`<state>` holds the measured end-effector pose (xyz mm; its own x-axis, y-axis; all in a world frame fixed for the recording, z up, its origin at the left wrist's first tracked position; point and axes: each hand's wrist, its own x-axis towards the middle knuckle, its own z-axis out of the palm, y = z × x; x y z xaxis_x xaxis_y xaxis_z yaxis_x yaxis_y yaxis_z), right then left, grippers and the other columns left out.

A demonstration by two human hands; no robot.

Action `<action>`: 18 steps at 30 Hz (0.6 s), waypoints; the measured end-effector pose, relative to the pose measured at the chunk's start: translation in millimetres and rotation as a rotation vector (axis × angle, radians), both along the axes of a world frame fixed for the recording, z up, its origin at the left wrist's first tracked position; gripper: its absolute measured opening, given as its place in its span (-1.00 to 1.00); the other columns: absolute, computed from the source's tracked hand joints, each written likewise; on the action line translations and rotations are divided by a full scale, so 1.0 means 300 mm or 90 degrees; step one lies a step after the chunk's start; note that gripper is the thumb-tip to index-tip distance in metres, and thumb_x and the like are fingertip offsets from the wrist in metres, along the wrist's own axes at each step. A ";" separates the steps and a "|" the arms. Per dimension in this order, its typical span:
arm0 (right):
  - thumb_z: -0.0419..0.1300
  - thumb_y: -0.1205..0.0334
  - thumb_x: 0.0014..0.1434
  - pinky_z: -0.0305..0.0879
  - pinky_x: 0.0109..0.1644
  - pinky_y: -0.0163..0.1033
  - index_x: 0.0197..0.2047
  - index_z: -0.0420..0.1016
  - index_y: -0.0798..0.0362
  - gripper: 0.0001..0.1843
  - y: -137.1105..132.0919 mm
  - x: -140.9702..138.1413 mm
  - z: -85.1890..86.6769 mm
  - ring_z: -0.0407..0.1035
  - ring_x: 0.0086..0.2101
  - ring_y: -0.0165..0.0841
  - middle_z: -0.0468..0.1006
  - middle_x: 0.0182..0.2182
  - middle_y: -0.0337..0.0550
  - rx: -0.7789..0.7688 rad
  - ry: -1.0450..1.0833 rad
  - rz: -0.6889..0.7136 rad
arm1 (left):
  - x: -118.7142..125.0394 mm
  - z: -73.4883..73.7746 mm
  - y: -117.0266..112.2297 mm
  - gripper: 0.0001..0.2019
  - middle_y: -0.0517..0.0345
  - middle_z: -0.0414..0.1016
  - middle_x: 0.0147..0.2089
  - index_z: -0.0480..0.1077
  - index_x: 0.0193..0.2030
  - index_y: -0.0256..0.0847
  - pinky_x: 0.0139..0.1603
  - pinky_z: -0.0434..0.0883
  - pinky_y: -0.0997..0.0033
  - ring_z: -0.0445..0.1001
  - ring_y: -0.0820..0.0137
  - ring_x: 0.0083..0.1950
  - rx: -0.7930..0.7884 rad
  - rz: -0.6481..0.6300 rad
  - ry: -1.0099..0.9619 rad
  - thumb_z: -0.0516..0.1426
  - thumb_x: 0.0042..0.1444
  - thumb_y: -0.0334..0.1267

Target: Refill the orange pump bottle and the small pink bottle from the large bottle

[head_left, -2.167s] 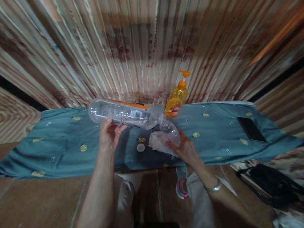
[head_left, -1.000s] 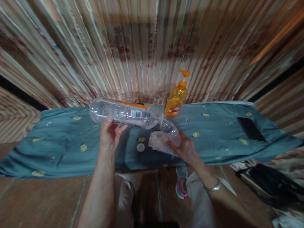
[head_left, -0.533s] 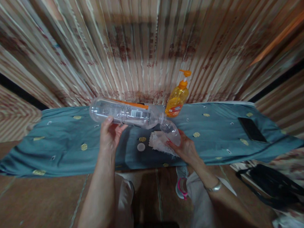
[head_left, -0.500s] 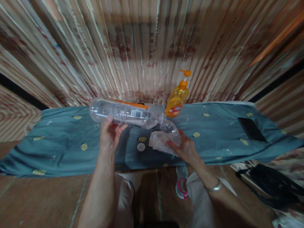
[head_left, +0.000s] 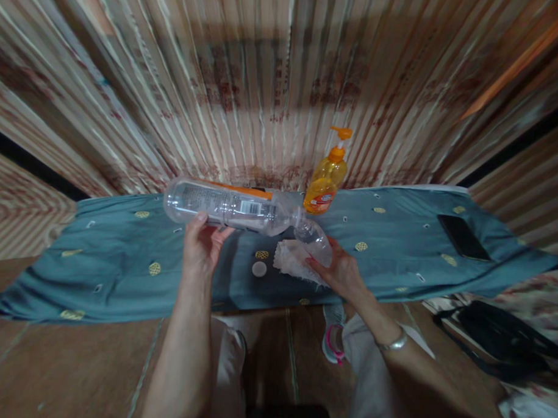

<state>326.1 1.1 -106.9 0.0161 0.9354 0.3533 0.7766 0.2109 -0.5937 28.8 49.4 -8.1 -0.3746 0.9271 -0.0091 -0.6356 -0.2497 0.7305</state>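
While the left hand [head_left: 201, 248] cradles a bottle [head_left: 228, 206], the right [head_left: 341, 269] grips clear plastic [head_left: 315, 239] near a pump dispenser [head_left: 325, 185].

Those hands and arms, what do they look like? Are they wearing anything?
The left hand and right hand are both bare, without gloves. No sleeves show on the left arm or right arm. The right wrist wears a shiny silver band; I can't tell if it's a bracelet or watch.
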 end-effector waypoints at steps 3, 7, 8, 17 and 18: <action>0.25 -0.31 0.26 0.64 -0.04 0.11 0.25 0.49 0.16 -0.24 -0.001 -0.002 0.005 0.69 -0.10 0.05 0.75 -0.04 0.25 0.000 -0.002 0.000 | -0.003 -0.003 0.001 -0.58 0.17 0.66 -0.36 0.47 -0.41 -0.16 -0.11 0.72 0.12 0.65 0.27 -0.28 -0.005 -0.006 0.010 0.54 -0.37 -0.14; 0.24 -0.31 0.25 0.63 -0.03 0.11 0.23 0.50 0.16 -0.24 -0.002 -0.006 0.009 0.69 -0.09 0.05 0.75 -0.05 0.25 -0.013 0.001 -0.007 | -0.004 -0.004 0.001 -0.58 0.20 0.65 -0.37 0.47 -0.39 -0.16 -0.04 0.71 0.08 0.66 0.28 -0.26 -0.004 -0.005 0.024 0.52 -0.34 -0.11; 0.25 -0.31 0.25 0.63 -0.02 0.11 0.24 0.49 0.16 -0.24 -0.002 -0.006 0.009 0.69 -0.09 0.05 0.75 -0.05 0.25 -0.016 0.001 -0.010 | -0.004 -0.003 0.000 -0.57 0.21 0.65 -0.36 0.46 -0.39 -0.15 -0.04 0.71 0.08 0.66 0.28 -0.26 -0.002 -0.004 0.029 0.53 -0.34 -0.11; 0.24 -0.35 0.25 0.64 -0.03 0.13 0.24 0.48 0.19 -0.20 -0.004 -0.004 0.011 0.69 -0.10 0.08 0.75 -0.07 0.26 -0.012 -0.007 -0.010 | -0.004 -0.010 -0.001 -0.60 0.19 0.66 -0.33 0.48 -0.32 -0.14 -0.01 0.71 0.07 0.68 0.25 -0.20 0.008 -0.002 0.024 0.50 -0.29 -0.14; 0.24 -0.34 0.25 0.64 -0.03 0.13 0.24 0.48 0.20 -0.20 -0.004 -0.004 0.012 0.69 -0.09 0.08 0.75 -0.07 0.27 -0.014 -0.009 -0.010 | -0.005 -0.011 0.000 -0.61 0.19 0.66 -0.33 0.48 -0.31 -0.14 -0.01 0.70 0.06 0.68 0.24 -0.19 0.007 -0.002 0.026 0.49 -0.27 -0.14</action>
